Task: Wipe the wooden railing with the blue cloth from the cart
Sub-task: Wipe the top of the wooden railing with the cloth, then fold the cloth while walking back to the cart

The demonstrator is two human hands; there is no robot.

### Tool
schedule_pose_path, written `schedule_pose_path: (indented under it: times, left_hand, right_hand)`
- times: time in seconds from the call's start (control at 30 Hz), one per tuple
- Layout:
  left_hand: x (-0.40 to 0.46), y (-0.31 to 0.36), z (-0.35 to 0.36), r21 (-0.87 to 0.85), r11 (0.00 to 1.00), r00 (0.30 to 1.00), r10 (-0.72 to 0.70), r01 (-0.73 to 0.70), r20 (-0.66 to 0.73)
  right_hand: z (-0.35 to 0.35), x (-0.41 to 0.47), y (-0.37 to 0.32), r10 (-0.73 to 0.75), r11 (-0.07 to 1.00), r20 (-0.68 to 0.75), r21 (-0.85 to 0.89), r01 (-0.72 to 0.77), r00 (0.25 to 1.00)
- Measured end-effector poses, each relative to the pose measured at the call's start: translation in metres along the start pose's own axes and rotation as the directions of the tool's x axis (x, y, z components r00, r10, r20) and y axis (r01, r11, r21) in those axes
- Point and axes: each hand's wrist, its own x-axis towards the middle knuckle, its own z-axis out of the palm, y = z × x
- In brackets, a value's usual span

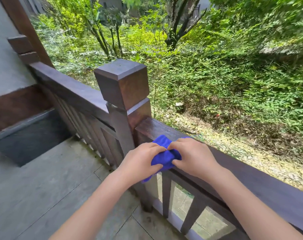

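Just right of the post (123, 85), both the left hand (140, 161) and right hand (193, 156) clench the cloth (165, 157) (soft, light, best bunched in the palm) over the railing (261, 184).

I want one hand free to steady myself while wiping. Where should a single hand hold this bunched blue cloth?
Probably from above, palm down on the bunched middle of the cloth where it lies on the rail. Both the left hand and right hand pinch it there now, and a loose tail hangs off the near edge.
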Motion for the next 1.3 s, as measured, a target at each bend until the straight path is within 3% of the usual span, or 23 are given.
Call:
schedule_pose_path:
  times: [0.27, 0.4, 0.57, 0.77, 0.9, 0.97, 1.1, 1.3]
  left_hand:
    - [-0.085, -0.068, -0.066, 0.028, 0.941, 0.941, -0.338, 0.338, -0.032]
    - [-0.146, -0.084, -0.101, 0.03, 0.85, 0.851, -0.525, 0.526, -0.035]
    - [-0.223, -0.066, -0.121, 0.048, 0.709, 0.708, -0.694, 0.704, -0.13]
    - [-0.32, 0.012, -0.096, -0.141, 0.446, 0.397, -0.874, 0.884, -0.28]
    - [-0.384, 0.085, -0.073, -0.305, 0.2, 0.091, -0.937, 0.931, -0.337]
    - [-0.408, 0.116, -0.067, -0.386, 0.101, -0.046, -0.934, 0.917, -0.355]
    - [-0.473, 0.211, -0.051, -0.476, -0.091, -0.287, -0.889, 0.875, -0.358]
    - [-0.559, 0.384, -0.012, -0.584, -0.284, -0.539, -0.778, 0.761, -0.323]
  right_hand:
    - [0.03, 0.055, -0.109, -0.272, 0.951, 0.086, 0.177, 0.254, 0.958]
    - [0.042, 0.072, -0.178, -0.46, 0.878, 0.149, 0.224, 0.423, 0.875]
    - [0.053, 0.061, -0.241, -0.672, 0.733, 0.179, 0.295, 0.613, 0.718]
    - [0.07, -0.003, -0.295, -0.864, 0.504, 0.259, 0.457, 0.733, 0.432]
    - [0.071, -0.074, -0.332, -0.943, 0.314, 0.275, 0.537, 0.783, 0.19]
    - [0.068, -0.104, -0.346, -0.955, 0.256, 0.274, 0.579, 0.774, 0.112]
    - [0.049, -0.199, -0.381, -0.947, 0.07, 0.277, 0.676, 0.734, -0.165]
    - [0.007, -0.378, -0.4, -0.826, -0.2, 0.21, 0.759, 0.619, -0.524]
